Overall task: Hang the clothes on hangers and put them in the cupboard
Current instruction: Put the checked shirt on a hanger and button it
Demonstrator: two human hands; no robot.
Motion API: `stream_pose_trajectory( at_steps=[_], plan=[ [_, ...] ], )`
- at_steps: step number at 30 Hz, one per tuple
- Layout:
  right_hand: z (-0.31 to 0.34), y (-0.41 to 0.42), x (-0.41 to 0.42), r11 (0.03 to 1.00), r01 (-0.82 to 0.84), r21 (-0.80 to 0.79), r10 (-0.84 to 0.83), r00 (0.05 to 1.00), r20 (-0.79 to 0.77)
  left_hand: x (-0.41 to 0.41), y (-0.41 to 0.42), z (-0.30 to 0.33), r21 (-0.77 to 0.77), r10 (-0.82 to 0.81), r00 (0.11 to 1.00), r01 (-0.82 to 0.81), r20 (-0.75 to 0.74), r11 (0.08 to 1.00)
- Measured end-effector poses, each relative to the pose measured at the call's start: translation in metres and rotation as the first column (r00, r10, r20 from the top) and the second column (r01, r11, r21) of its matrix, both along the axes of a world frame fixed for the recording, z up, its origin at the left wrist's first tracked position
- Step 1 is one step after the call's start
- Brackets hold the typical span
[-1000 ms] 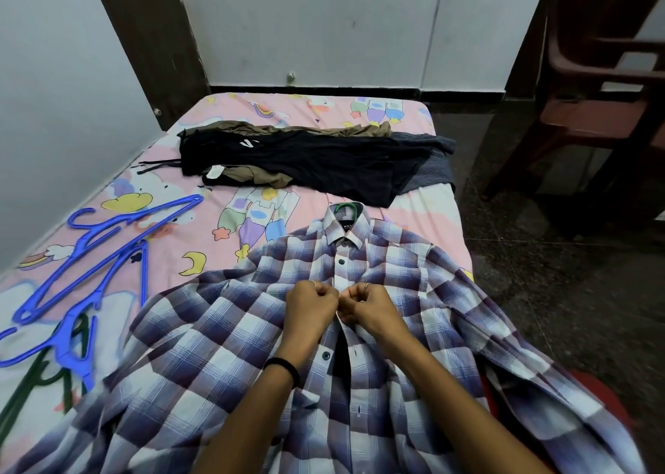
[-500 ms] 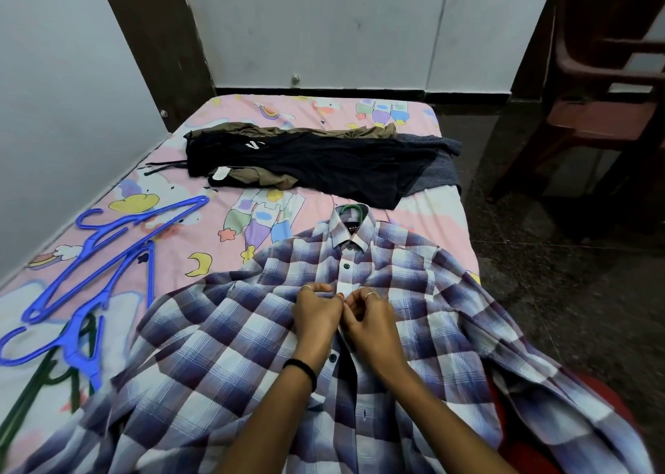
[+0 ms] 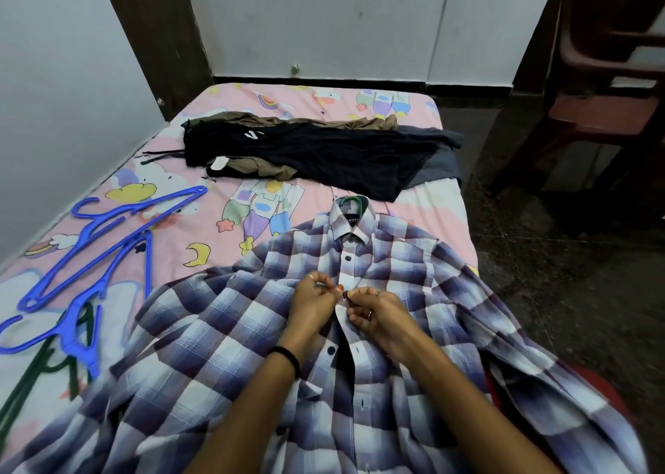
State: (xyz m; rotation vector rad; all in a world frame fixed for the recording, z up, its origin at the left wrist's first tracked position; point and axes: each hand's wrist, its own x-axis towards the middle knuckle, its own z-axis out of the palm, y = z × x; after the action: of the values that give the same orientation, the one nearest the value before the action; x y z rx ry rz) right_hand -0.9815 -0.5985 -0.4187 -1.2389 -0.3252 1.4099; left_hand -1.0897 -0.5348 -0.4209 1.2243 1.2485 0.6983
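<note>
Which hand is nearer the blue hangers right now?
Left. The left hand pinches the shirt placket on the side toward the blue hangers; the right hand is just beyond it, farther away.

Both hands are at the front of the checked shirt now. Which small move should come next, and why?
Probably push the second button through its hole. The left hand and right hand pinch the two front edges of the checked shirt together right at that button. The button above it looks closed, while the lower one sits apart from its hole. The green hanger is already in the collar.
</note>
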Motion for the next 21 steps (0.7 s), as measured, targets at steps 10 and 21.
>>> stream_pose_trajectory(
  at_steps=[10,21],
  plan=[
    [0.004,-0.043,-0.006,0.981,-0.147,-0.128,0.189,0.564,0.804,-0.028,0.005,0.008,0.079,-0.327,0.857,0.388,-0.398,0.918],
    [-0.009,-0.054,-0.045,0.923,-0.136,-0.36,0.356,-0.054,0.933,-0.055,-0.049,-0.018,0.153,-0.195,0.363,0.739,-0.911,0.656]
  ],
)
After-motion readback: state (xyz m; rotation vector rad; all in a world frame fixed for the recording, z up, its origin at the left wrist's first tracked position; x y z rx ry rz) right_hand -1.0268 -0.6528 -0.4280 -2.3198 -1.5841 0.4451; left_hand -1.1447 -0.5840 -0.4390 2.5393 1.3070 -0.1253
